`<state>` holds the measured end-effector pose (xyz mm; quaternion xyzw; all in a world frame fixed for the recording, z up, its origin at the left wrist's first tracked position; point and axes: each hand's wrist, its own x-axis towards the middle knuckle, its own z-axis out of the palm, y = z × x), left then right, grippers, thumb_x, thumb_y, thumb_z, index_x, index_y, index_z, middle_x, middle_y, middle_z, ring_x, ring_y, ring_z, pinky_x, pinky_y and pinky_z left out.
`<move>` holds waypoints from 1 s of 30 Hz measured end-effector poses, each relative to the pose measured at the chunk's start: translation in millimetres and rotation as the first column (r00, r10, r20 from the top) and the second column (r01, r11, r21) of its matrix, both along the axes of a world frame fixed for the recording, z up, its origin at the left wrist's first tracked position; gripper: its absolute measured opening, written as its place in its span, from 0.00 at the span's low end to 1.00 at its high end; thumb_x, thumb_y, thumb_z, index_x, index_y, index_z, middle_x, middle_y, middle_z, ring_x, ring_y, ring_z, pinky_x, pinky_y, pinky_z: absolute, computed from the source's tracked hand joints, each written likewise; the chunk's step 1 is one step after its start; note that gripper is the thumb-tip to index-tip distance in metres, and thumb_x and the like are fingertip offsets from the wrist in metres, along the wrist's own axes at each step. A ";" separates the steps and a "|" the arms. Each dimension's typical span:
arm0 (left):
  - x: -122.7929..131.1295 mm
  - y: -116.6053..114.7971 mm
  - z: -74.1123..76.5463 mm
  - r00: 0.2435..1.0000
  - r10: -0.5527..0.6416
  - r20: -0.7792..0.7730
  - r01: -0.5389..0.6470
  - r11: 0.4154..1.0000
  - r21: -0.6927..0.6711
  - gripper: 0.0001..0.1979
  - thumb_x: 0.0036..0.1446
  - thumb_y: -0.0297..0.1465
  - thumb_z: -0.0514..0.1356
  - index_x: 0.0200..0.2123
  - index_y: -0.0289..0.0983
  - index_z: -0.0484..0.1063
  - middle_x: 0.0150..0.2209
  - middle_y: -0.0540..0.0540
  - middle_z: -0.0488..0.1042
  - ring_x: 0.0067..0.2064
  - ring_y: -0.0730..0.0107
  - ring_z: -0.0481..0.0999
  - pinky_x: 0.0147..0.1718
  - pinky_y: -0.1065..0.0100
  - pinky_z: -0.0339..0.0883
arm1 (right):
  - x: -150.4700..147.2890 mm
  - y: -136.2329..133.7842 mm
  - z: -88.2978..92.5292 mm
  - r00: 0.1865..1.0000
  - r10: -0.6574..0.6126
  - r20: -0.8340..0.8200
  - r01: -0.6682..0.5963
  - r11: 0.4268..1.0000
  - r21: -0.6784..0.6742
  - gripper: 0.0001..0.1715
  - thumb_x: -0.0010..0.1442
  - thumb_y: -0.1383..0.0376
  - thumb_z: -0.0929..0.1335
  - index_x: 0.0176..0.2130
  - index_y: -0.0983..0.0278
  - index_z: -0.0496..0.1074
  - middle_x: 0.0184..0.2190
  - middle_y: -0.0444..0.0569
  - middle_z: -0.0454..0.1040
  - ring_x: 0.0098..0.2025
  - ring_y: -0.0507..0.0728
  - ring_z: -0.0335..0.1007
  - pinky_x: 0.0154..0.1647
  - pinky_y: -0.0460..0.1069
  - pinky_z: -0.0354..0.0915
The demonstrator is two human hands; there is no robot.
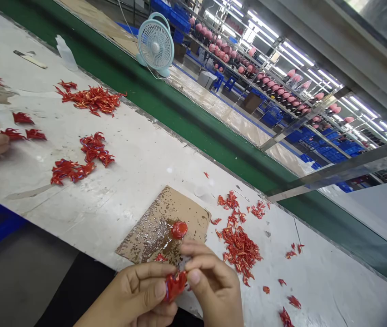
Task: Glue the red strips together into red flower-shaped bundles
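The glossy red piece (175,286) sits pinched between the fingers of my left hand (134,290) and right hand (210,281), just above the workbench's near edge (87,252). A stained cardboard sheet (156,231) lies just ahead.

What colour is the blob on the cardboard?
The blob is glossy red, best in the head view.

Single head-worn camera, sitting on my head, faces forward and down across the white workbench (146,154) at close range. My left hand (139,290) and right hand (214,286) enter at the bottom edge, nearest the lens. Frame rolled, bench running diagonally; storage racks (275,91) lie far off, upper right.
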<state>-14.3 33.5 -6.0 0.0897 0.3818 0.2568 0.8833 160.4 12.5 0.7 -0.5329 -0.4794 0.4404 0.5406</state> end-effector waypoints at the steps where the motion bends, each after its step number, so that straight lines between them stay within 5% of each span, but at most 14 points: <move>1: 2.2 0.6 -0.7 1.000 -0.010 0.018 0.009 1.000 0.018 0.20 0.43 0.37 0.76 0.40 0.36 0.81 0.30 0.46 0.81 0.31 0.69 0.81 0.36 0.68 0.79 | -1.9 -4.6 -0.1 0.999 0.022 -0.032 -0.022 1.000 0.004 0.07 0.59 0.54 0.76 0.35 0.53 0.83 0.43 0.50 0.83 0.53 0.63 0.76 0.59 0.59 0.68; 6: 12.5 -0.6 -9.8 0.992 -0.077 0.102 0.061 0.987 0.151 0.15 0.54 0.38 0.70 0.41 0.34 0.79 0.31 0.46 0.78 0.33 0.75 0.77 0.38 0.71 0.76 | -3.9 -15.8 -4.1 0.993 0.031 -0.111 -0.031 1.000 0.004 0.04 0.59 0.57 0.76 0.37 0.52 0.83 0.42 0.48 0.83 0.49 0.59 0.78 0.53 0.53 0.72; 23: 13.7 -3.4 -13.1 0.971 -0.121 0.205 0.098 0.988 0.117 0.08 0.64 0.34 0.62 0.40 0.35 0.78 0.36 0.45 0.79 0.35 0.77 0.77 0.41 0.73 0.76 | -0.3 -19.8 -1.1 1.000 0.023 0.021 -0.025 0.997 0.078 0.03 0.61 0.60 0.75 0.37 0.53 0.83 0.42 0.50 0.83 0.47 0.62 0.78 0.52 0.58 0.71; 30: 13.3 -3.4 -12.4 0.989 -0.111 0.094 0.101 0.989 0.108 0.12 0.53 0.37 0.71 0.37 0.35 0.80 0.29 0.48 0.78 0.31 0.77 0.77 0.35 0.74 0.74 | -15.0 -25.9 -18.1 0.996 -0.089 -0.005 0.089 0.989 0.121 0.05 0.63 0.58 0.73 0.41 0.53 0.80 0.41 0.49 0.81 0.47 0.61 0.77 0.51 0.56 0.71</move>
